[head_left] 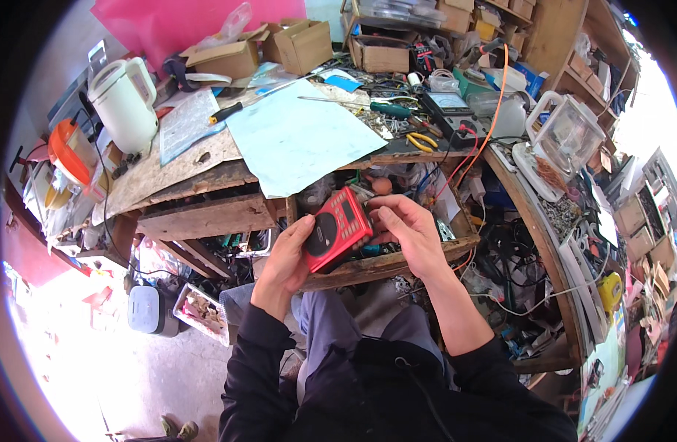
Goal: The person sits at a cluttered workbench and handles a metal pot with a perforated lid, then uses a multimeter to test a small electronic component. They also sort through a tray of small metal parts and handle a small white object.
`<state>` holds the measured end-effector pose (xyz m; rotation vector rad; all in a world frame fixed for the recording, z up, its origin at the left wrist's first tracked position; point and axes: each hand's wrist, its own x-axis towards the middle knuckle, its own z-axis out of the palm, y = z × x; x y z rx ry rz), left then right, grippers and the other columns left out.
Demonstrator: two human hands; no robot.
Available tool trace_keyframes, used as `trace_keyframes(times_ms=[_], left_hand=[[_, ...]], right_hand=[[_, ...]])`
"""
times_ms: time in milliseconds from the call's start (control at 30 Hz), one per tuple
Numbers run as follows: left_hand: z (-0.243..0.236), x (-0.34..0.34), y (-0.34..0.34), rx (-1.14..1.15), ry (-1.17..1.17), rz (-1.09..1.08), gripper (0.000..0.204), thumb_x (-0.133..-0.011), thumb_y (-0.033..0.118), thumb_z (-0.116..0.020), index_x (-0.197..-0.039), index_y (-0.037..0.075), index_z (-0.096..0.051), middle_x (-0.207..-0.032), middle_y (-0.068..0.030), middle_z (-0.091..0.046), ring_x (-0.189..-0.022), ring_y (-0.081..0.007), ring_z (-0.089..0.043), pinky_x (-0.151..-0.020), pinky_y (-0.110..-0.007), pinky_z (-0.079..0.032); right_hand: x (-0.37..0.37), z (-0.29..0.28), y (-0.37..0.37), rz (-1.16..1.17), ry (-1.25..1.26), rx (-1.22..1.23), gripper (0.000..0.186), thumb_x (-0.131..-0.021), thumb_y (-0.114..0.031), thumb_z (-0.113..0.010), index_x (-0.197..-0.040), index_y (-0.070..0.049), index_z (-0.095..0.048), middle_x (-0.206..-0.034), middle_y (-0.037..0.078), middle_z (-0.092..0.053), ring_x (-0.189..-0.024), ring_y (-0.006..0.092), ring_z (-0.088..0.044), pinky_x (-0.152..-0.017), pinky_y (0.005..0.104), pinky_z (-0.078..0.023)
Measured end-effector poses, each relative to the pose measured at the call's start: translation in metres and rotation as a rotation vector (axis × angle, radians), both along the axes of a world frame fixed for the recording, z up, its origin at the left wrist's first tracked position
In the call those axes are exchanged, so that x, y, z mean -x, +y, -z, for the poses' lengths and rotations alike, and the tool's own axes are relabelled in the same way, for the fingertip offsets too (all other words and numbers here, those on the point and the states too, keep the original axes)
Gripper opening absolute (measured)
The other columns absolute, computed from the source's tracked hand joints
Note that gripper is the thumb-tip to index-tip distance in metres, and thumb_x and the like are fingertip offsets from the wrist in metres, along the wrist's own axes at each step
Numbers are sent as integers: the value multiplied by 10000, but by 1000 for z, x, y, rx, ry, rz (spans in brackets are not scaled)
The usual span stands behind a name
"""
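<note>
A red portable radio with a round black speaker grille, small buttons and a dark display is held tilted above the pulled-out drawer. My left hand is closed around its lower left end, thumb on the front edge. At the radio's right end is my right hand, fingers bent and apart; whether the fingertips touch the casing I cannot tell. Beneath both hands, the wooden drawer holds a jumble of parts and wires. Just beyond it, a pale blue sheet covers part of the bench.
Across the bench lie a green-handled screwdriver, yellow-handled pliers and a multimeter with red and black leads. A white kettle stands at left, a clear jug at right. An orange cable hangs down beside the multimeter.
</note>
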<state>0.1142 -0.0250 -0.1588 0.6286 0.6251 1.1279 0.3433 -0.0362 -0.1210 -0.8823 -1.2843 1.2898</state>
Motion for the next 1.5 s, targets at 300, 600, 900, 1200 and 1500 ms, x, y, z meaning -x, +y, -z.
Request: trace_keyframes(times_ms=[300, 600, 900, 1200, 1500], left_hand=[[18, 6, -8, -259, 102, -77, 362, -1030, 233, -628, -1266, -40, -605, -1135, -103, -696, -978, -136, -684, -867, -286, -586], [19, 2, -14, -311, 142, -149, 349, -1007, 196, -666, -1249, -52, -624, -1143, -112, -689, -985, -136, -670, -867, -278, -583], [16, 3, -15, -311, 130, -127, 351, -1014, 194, -657, -1256, -57, -615, -1132, -108, -689, -965, -124, -668, -856, -269, -581], [18, 3, -14, -304, 149, -133, 360, -1014, 182, -658, -1276, -57, -601, -1136, -108, -688, -962, -121, -665, -855, -266, -580], [20, -1, -12, -276, 95, -203, 365, -1010, 183, -666, -1280, -53, -604, -1129, -98, -693, -978, -121, -663, -877, -265, -569]], right_hand=[[2, -16, -5, 31, -235, -108, 211, -979, -62, -673, -1179, 4, -677, -994, 28, -709, -880, 82, -653, -795, 233, -547], [2, 5, -3, 132, -317, -213, 110, -974, -56, -671, -1051, 22, -656, -918, 35, -703, -817, 74, -634, -735, 242, -522], [4, 2, -5, 169, -412, -247, 138, -1000, -105, -652, -972, 23, -611, -843, 49, -686, -793, 78, -604, -721, 254, -503], [4, 2, -4, 192, -494, -239, 263, -1037, -222, -623, -952, 23, -584, -785, 22, -615, -754, 74, -513, -686, 255, -462], [-8, 39, 13, -63, -23, 18, 316, -1058, -308, -589, -1148, -7, -614, -961, -6, -649, -888, 68, -579, -800, 240, -482]])
